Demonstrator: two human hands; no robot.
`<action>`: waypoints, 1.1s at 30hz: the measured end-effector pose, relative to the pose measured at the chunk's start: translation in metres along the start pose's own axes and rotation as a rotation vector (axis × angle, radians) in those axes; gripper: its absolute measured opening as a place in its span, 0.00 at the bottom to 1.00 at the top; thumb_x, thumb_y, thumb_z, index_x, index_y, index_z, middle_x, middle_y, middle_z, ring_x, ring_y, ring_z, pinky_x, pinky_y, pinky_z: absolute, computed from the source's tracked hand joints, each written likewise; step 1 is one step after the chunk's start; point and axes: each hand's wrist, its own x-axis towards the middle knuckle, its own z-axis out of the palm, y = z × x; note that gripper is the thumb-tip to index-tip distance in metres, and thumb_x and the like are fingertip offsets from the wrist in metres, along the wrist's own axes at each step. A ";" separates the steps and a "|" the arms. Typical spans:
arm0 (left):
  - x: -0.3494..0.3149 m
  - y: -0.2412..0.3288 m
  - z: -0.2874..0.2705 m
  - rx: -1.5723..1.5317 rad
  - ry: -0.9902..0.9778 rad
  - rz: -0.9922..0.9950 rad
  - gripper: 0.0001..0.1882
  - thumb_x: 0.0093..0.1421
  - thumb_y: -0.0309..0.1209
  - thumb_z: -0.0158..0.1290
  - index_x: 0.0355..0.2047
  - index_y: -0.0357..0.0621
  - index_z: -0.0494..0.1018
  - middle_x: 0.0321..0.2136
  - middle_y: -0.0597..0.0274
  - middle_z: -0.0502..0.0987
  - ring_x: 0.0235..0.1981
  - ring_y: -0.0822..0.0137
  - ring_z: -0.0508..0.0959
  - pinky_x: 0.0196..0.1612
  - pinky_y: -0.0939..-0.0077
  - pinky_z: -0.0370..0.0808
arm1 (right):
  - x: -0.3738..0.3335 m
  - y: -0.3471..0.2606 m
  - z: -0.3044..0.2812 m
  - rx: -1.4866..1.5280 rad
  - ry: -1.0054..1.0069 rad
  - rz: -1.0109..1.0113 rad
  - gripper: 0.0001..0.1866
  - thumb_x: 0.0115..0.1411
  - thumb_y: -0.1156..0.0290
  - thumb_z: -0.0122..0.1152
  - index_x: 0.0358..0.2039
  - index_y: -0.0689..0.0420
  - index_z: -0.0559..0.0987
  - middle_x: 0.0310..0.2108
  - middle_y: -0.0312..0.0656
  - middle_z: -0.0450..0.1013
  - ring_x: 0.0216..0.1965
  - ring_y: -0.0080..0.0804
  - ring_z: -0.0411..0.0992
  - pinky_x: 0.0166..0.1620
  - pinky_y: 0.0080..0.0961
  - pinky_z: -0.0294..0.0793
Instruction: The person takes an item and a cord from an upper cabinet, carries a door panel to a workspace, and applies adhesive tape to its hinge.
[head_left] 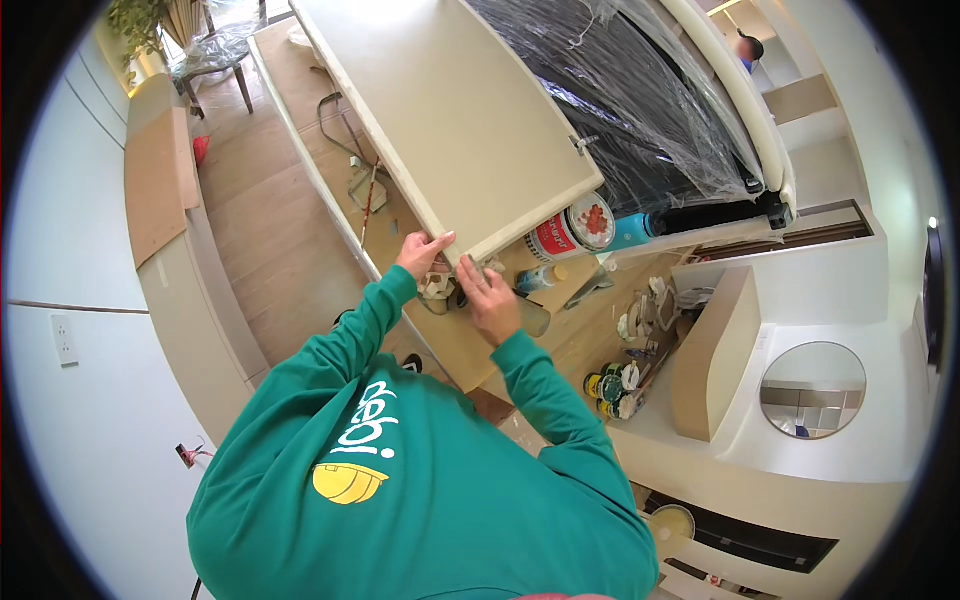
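Observation:
A beige door-like panel (pixel 450 110) with a pale raised border lies raised above a brown-covered table (pixel 440 340). At its near corner, my left hand (pixel 422 254) grips the edge, thumb on top and fingers curled beneath. Just right of it, my right hand (pixel 492 308) presses its closed fingers against the same corner's front edge. A small greyish piece shows by those fingertips, too hidden to name. Crumpled scraps (pixel 437 288) lie below the hands. Right of the corner stand a red-and-white paint can (pixel 556 236) and a blue-labelled jar (pixel 540 278).
Plastic film (pixel 650 100) covers a dark surface behind the panel. A thin stick (pixel 369 210) lies on the left of the table. Several small tins (pixel 607 388) and a round mirror (pixel 812 390) are at right. A film-wrapped chair (pixel 215 52) and another person (pixel 748 50) are farther off.

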 end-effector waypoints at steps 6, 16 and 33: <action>0.003 -0.001 0.005 -0.041 -0.001 0.024 0.24 0.61 0.41 0.60 0.45 0.28 0.74 0.36 0.53 0.80 0.32 0.65 0.83 0.33 0.72 0.84 | -0.005 -0.005 0.000 -0.020 0.001 0.067 0.39 0.49 0.85 0.51 0.65 0.54 0.66 0.64 0.44 0.65 0.49 0.51 0.71 0.54 0.37 0.72; 0.011 -0.011 -0.001 -0.029 0.016 0.037 0.24 0.60 0.42 0.61 0.43 0.30 0.74 0.32 0.56 0.80 0.29 0.68 0.82 0.31 0.74 0.83 | 0.004 -0.015 -0.010 -0.101 -0.041 0.092 0.37 0.51 0.80 0.53 0.65 0.51 0.66 0.65 0.39 0.64 0.49 0.49 0.69 0.52 0.37 0.72; 0.006 -0.004 0.011 -0.072 -0.008 0.034 0.26 0.61 0.44 0.60 0.45 0.29 0.73 0.34 0.57 0.79 0.32 0.66 0.83 0.31 0.73 0.83 | 0.000 -0.043 -0.004 -0.099 -0.019 0.160 0.33 0.54 0.80 0.51 0.63 0.53 0.68 0.66 0.39 0.63 0.53 0.48 0.67 0.55 0.37 0.69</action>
